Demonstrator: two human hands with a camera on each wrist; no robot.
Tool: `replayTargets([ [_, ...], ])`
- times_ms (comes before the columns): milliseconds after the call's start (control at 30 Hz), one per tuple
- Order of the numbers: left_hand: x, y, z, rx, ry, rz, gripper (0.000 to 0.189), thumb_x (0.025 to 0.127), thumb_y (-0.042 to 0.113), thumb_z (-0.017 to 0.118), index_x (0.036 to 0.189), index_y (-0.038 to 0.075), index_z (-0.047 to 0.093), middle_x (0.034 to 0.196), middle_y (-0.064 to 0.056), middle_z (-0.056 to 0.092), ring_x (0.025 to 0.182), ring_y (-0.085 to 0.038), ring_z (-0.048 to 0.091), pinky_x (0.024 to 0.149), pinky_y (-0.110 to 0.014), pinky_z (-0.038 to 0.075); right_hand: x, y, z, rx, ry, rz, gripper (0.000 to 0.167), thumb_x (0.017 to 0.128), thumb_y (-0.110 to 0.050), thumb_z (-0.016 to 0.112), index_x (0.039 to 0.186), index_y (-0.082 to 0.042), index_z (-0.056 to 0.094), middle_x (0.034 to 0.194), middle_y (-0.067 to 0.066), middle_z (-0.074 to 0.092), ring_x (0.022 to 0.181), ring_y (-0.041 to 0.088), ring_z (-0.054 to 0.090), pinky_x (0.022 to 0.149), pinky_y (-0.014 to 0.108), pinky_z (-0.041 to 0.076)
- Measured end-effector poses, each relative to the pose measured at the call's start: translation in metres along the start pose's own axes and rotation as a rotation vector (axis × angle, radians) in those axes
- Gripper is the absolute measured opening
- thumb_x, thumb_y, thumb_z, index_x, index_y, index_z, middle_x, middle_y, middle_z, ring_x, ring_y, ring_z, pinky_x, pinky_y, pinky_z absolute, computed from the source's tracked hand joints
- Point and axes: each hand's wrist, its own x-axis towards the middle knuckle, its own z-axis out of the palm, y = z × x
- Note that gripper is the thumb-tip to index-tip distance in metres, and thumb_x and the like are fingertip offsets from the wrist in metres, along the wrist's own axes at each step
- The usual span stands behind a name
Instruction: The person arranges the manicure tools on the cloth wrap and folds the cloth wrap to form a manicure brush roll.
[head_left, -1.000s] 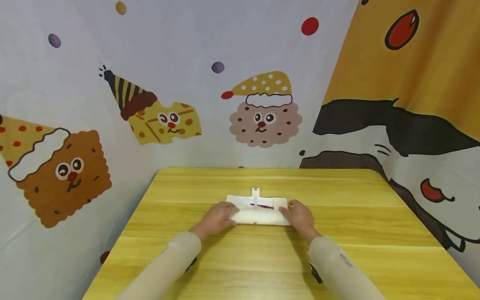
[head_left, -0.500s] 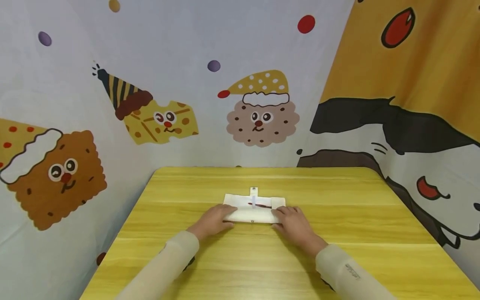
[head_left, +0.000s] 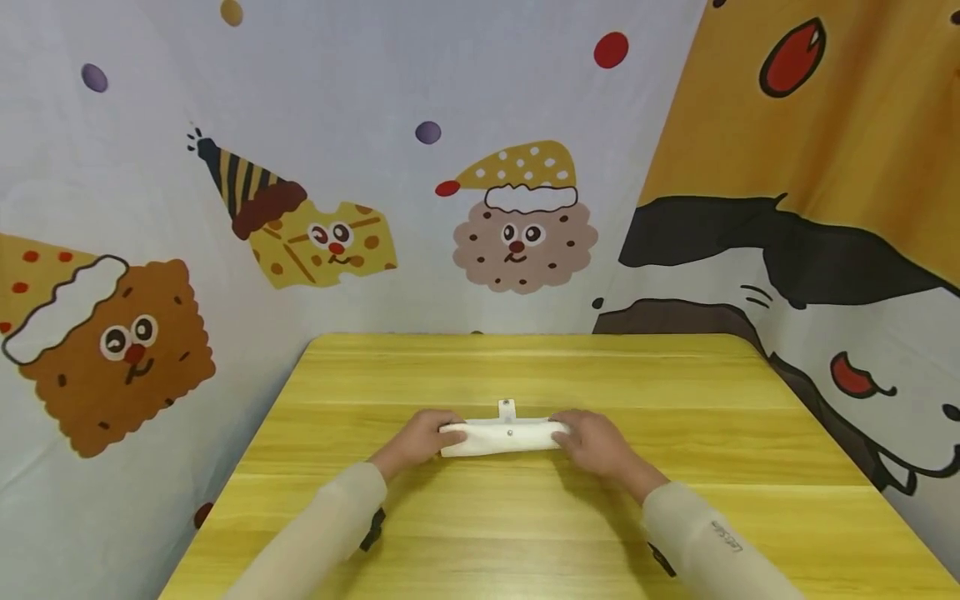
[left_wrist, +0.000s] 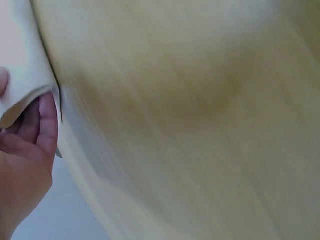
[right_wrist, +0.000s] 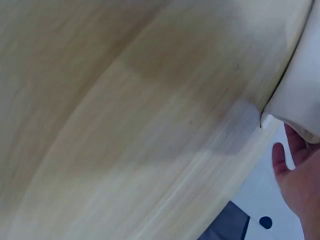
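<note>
A white roll-up case (head_left: 491,442) lies partly rolled at the middle of the table, a metal snap on its front. Behind it stands out a short strap (head_left: 507,408) with another snap. My left hand (head_left: 426,435) grips the left end, thumb on the front. At the right end, my right hand (head_left: 598,442) holds it the same way. The left wrist view shows several left fingers (left_wrist: 47,122) tucked under the curled edge of the case (left_wrist: 25,50). The right wrist view catches the other curled end. The inside of the case is hidden.
The yellow wood-grain table (head_left: 480,533) runs under both arms, its far edge against a cloth backdrop (head_left: 360,100) printed with cartoon figures. Pale sleeves (head_left: 322,525) cover both forearms, with dark straps near the wrists.
The front edge of the case has been folded up and back, covering the thin dark-red item seen inside before. Both hands have gone from resting on the flat case to gripping its ends.
</note>
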Motion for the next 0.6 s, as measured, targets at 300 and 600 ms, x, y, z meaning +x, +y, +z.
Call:
replayTargets([
  [300, 0.018, 0.000, 0.008, 0.021, 0.153, -0.154, 0.022, 0.095, 0.024, 0.069, 0.105, 0.005, 0.072, 0.093, -0.005, 0.067, 0.070, -0.017, 0.049, 0.062, -0.033, 0.044, 0.010, 0.001, 0.003, 0.172, -0.032, 0.403, 0.040, 0.099, -0.039, 0.059, 0.122, -0.006, 0.066, 0.122, 0.015, 0.064, 0.114, 0.038, 0.057, 0.092, 0.058, 0.044],
  [600, 0.031, 0.003, 0.012, 0.422, 0.217, -0.217, 0.045, 0.093, 0.042, 0.069, 0.115, 0.003, 0.065, 0.104, -0.010, 0.063, 0.092, -0.027, 0.059, 0.080, -0.046, 0.050, 0.021, -0.006, 0.008, -0.001, 0.003, 0.488, 0.039, 0.097, -0.042, 0.059, 0.121, -0.012, 0.068, 0.116, 0.013, 0.065, 0.107, 0.039, 0.057, 0.085, 0.063, 0.041],
])
